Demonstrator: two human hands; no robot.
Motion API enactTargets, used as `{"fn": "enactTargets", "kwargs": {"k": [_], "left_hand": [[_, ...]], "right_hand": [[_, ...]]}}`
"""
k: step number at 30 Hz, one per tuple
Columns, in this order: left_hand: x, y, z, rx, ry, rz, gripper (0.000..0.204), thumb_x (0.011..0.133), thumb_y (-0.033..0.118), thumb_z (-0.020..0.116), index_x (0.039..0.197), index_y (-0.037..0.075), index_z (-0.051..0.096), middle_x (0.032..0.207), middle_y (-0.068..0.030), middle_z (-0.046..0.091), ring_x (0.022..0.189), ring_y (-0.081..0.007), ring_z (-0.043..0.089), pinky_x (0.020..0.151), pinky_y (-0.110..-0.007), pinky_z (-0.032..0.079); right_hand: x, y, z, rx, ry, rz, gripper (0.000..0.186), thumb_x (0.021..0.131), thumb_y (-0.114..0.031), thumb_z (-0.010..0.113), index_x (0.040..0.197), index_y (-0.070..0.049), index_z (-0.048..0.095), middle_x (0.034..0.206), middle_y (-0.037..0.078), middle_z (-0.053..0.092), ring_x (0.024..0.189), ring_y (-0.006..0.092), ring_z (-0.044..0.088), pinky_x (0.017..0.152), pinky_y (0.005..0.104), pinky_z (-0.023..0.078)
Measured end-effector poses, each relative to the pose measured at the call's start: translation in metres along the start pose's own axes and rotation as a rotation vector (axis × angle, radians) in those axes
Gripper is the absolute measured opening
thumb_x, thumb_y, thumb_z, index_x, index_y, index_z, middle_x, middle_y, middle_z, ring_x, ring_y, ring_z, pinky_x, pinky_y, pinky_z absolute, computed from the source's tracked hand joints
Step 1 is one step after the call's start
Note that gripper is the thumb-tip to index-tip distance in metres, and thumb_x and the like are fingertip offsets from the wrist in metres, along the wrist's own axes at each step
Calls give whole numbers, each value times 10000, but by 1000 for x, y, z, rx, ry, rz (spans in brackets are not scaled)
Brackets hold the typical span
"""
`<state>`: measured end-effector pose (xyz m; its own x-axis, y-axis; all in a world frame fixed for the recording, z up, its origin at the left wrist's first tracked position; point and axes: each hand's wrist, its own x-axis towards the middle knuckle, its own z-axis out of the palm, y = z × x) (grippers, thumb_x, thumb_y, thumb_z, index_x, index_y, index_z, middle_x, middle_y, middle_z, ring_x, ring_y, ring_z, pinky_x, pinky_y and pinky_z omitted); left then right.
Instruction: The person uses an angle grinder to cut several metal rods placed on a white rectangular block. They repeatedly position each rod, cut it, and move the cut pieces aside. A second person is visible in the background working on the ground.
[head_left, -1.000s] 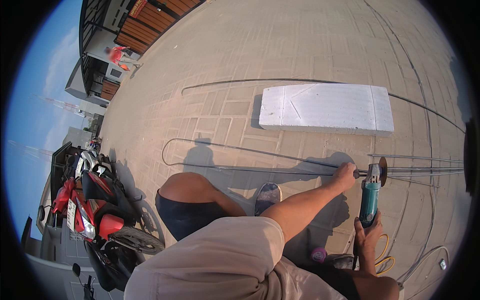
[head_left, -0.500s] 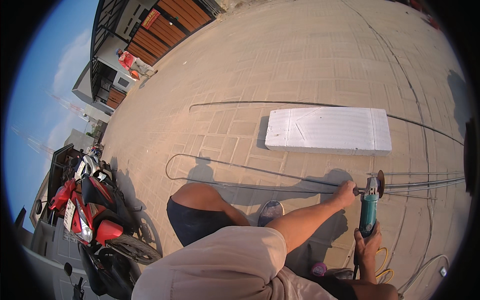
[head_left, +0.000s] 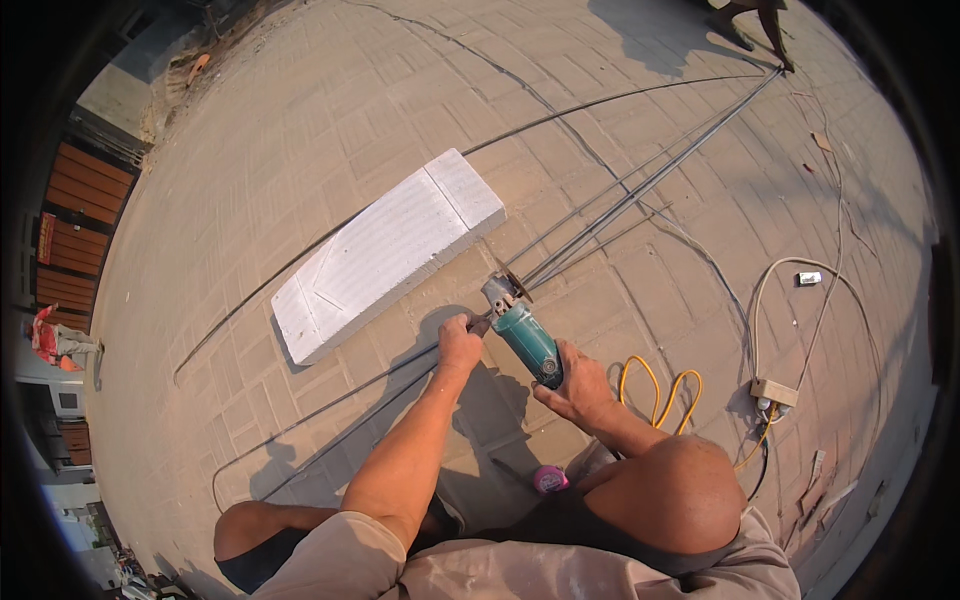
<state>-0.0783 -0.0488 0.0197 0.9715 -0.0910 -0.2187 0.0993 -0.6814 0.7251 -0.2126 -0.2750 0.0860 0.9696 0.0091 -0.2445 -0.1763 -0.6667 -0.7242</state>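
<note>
My right hand (head_left: 575, 385) grips the body of a green angle grinder (head_left: 530, 340). My left hand (head_left: 460, 342) is closed on the dark side handle at the grinder's head. The cutting disc (head_left: 518, 280) is over a group of long steel rods (head_left: 640, 195), whether touching them I cannot tell. A bent rod loop runs out beneath my left arm. A white rectangular block (head_left: 385, 260) lies on the paving just beyond my hands, with another long rod behind it. A pink tape measure (head_left: 550, 480) lies by my legs.
Yellow cable loops (head_left: 680, 395) and an extension socket (head_left: 773, 392) lie at the right, with a small pale object (head_left: 808, 278). A person's legs (head_left: 770, 35) show at top right beside the rods. A person in red (head_left: 48, 340) is by the gates at far left.
The view has swung right, shifting the block and gates leftward and bringing another person's legs and the socket into sight. Both my hands remain on the grinder.
</note>
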Motion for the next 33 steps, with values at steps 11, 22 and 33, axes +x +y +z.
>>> {"fn": "enactTargets", "kwargs": {"k": [11, 22, 33], "left_hand": [[3, -12, -4, 6, 9, 18, 205, 922, 111, 816, 1031, -63, 814, 928, -272, 789, 870, -368, 779, 814, -435, 581], [0, -10, -4, 30, 5, 68, 233, 904, 141, 815, 1001, -71, 809, 896, -279, 781, 858, -401, 786, 805, -453, 582], [-2, -6, -8, 56, 14, 96, 222, 896, 137, 819, 1004, -57, 819, 918, -262, 794, 860, -366, 790, 820, -436, 593]], "right_hand": [[2, -2, 7, 9, 27, -40, 730, 796, -339, 874, 1325, 39, 541, 1076, 322, 726, 992, 526, 724, 866, 565, 595], [4, 4, 10, -20, 42, -74, 784, 793, -358, 863, 1352, 60, 505, 1052, 334, 719, 964, 532, 724, 854, 571, 592], [-2, 6, 7, 12, 45, -83, 834, 786, -377, 862, 1402, 58, 506, 1090, 339, 722, 988, 529, 722, 881, 573, 590]]}}
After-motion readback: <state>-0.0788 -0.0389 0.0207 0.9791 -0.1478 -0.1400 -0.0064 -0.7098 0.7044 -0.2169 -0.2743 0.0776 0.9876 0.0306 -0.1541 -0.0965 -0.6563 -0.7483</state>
